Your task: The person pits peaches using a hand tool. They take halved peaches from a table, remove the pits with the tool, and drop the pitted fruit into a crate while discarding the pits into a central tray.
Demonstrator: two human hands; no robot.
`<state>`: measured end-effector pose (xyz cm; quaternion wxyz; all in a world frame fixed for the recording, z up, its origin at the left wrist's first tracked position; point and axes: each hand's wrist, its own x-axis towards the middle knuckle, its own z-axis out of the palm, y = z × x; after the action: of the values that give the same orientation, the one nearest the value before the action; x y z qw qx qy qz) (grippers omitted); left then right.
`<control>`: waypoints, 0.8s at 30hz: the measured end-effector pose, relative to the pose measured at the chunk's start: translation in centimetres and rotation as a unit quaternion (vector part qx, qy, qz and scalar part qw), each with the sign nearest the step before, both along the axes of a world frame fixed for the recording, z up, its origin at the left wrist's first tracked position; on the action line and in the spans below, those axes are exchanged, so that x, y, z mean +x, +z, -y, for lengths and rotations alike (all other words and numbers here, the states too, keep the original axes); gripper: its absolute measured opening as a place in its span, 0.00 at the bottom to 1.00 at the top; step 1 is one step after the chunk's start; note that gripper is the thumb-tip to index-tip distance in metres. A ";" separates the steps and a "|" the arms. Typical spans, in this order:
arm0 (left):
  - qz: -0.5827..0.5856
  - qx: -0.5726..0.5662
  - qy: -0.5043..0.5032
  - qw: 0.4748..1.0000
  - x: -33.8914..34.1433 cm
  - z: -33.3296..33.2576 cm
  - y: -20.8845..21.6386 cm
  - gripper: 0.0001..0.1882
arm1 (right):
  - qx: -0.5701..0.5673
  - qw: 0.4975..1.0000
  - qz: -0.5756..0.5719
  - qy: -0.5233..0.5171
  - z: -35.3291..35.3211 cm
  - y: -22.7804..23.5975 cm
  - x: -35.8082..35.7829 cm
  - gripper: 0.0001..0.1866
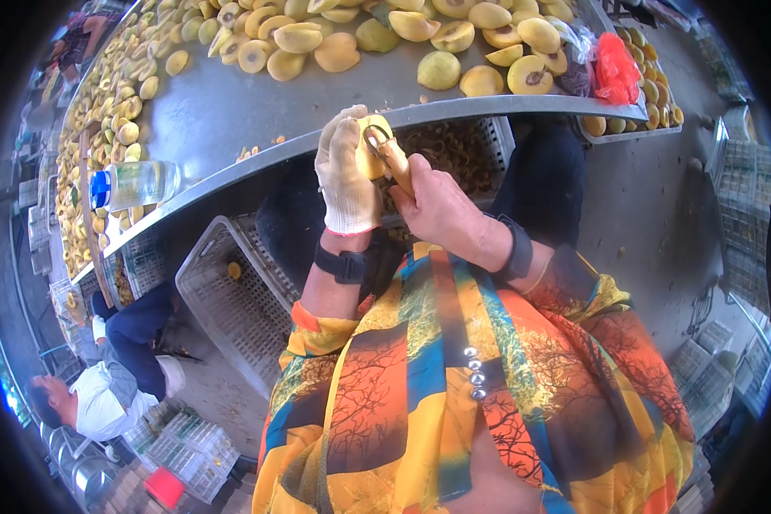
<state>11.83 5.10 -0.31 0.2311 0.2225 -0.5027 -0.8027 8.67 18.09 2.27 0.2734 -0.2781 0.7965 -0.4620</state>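
Note:
My left hand [346, 171], in a white cotton glove, is closed around a yellow peach half [371, 146] just below the edge of the metal table [231, 111]. My bare right hand [441, 206] grips a wooden-handled pitting tool [392, 156] whose metal loop rests against the fruit. Both wrists wear black bands. Many halved yellow peaches [334, 38] lie on the table beyond my hands.
A clear water bottle with a blue cap [137, 182] lies at the table's left edge. A grey plastic crate [231, 300] stands below on the left, another crate with pits [463, 150] under the table. A red bag [615, 68] sits at right. Another person [103, 398] crouches lower left.

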 end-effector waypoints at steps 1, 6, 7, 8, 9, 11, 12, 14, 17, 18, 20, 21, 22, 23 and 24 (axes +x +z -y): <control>0.006 -0.043 -0.032 0.999 0.1 0.6 -0.4 0.22 | 0.000 1.000 0.001 -0.001 -0.1 -0.1 0.0 0.13; 0.048 0.023 -0.336 0.940 -0.1 4.9 0.3 0.23 | 0.033 0.993 -0.036 0.106 -1.1 -0.9 -0.2 0.12; 0.067 0.003 -0.386 0.920 -0.5 5.4 0.4 0.23 | 0.033 0.993 -0.035 0.107 -1.2 -0.9 -0.3 0.12; 0.078 0.023 -0.387 0.918 -0.4 5.4 0.5 0.25 | 0.019 0.994 0.005 0.109 -1.4 -1.0 -0.5 0.12; 0.089 0.043 -0.388 0.916 -0.4 5.3 0.6 0.27 | 0.006 0.993 0.046 0.111 -1.4 -1.1 -0.6 0.13; 0.049 0.071 -0.311 0.946 -0.1 4.1 1.4 0.29 | -0.018 0.996 0.062 0.066 -1.1 -1.3 -0.1 0.13; 0.009 0.100 -0.230 0.968 0.2 3.2 1.7 0.32 | -0.041 0.996 0.079 0.023 -0.9 -1.3 0.2 0.13; -0.006 0.057 -0.120 0.991 0.7 1.1 1.0 0.32 | -0.047 0.982 0.183 0.006 -0.2 1.2 0.0 0.13; -0.005 0.009 -0.015 1.000 0.4 -0.5 1.2 0.29 | -0.070 0.951 0.301 -0.019 0.4 1.3 1.1 0.11; 0.029 0.036 -0.015 0.999 0.2 -0.2 1.2 0.27 | -0.088 0.944 0.315 -0.032 0.4 0.9 1.5 0.10; 0.055 0.175 -0.023 0.983 -0.2 -0.3 2.4 0.23 | -0.081 0.935 0.343 -0.027 0.5 0.6 1.6 0.10; 0.053 0.176 -0.021 0.983 -0.3 -0.2 2.7 0.23 | -0.074 0.925 0.371 -0.025 0.5 0.5 1.6 0.10; 0.070 0.234 -0.036 0.969 -0.3 0.0 2.9 0.21 | -0.073 0.925 0.372 -0.023 0.5 0.4 1.9 0.10; 0.086 0.290 -0.051 0.952 -0.4 0.2 2.9 0.19 | -0.080 0.926 0.367 -0.026 0.6 0.3 2.3 0.10; 0.107 0.289 -0.059 0.950 -0.5 0.4 2.6 0.20 | -0.087 0.927 0.363 -0.030 0.6 0.2 2.5 0.10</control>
<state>11.30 4.68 2.28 0.0542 0.3346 -0.2833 -0.8971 11.19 17.49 2.50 0.5046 -0.0905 0.6074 -0.6068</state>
